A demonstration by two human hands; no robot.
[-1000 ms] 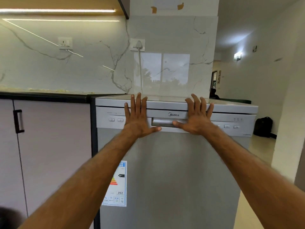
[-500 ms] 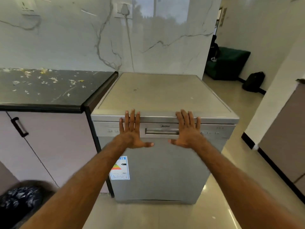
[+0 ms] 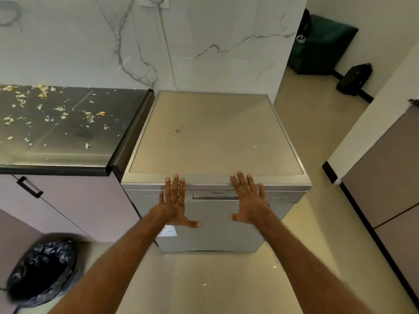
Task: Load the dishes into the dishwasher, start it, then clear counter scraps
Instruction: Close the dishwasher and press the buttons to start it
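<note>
Dishwasher (image 3: 215, 137) label (image 3: 170, 231) half behind left forearm (image 3: 136, 243)

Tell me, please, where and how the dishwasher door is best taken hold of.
Probably at the recessed handle, the wide slot at the top centre of the door, under the logo, between the flat left hand and right hand. Come from the front, fingers hooked into the slot; the rest of the door face looks smooth.
</note>
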